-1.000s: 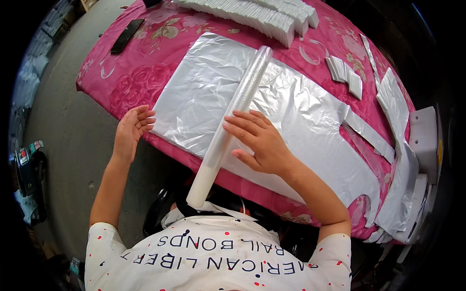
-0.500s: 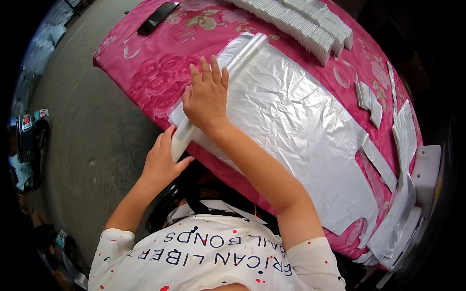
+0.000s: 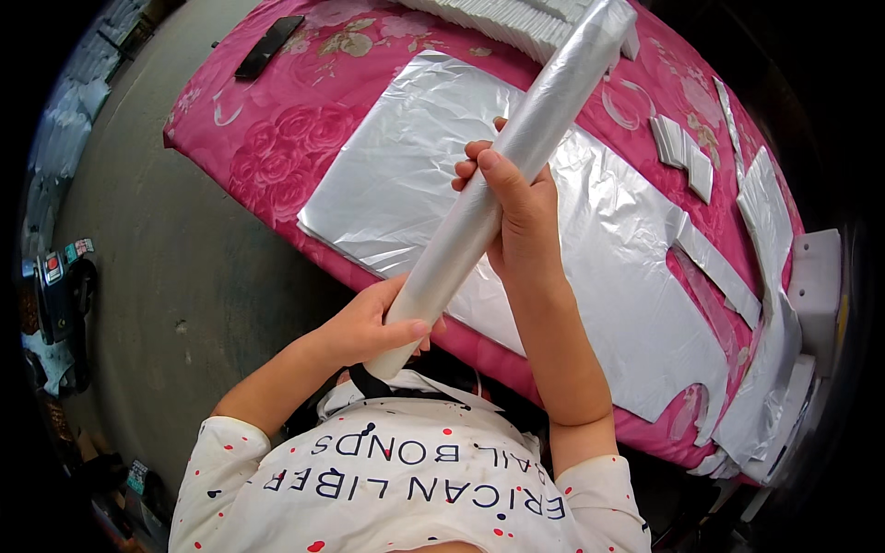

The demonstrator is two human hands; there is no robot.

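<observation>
A long roll of translucent plastic bags (image 3: 461, 226) is held up at a slant over the table, its far end up and to the right. My left hand (image 3: 378, 323) is wrapped round its near end, close to my shirt. Farther up, my right hand (image 3: 521, 198) grips the roll from below, with the thumb on top and fingertips showing at the left side. Beneath it lies a flat stack of silvery plastic bags (image 3: 369, 175) with handle cutouts at the right end. The roll hides part of this stack.
A pink flowered cloth (image 3: 267, 175) covers the table. Rows of folded white packets (image 3: 489, 26) stand at the back, with a few loose ones (image 3: 682, 157) at right. A black phone (image 3: 269, 46) lies far left. Plastic strips (image 3: 761, 230) and a white plastic part (image 3: 816, 276) are at the right edge.
The roll has been lifted off the stack's left end and swung to the right. My right hand, flat on it before, now grips it round the middle; the stack's left end is uncovered.
</observation>
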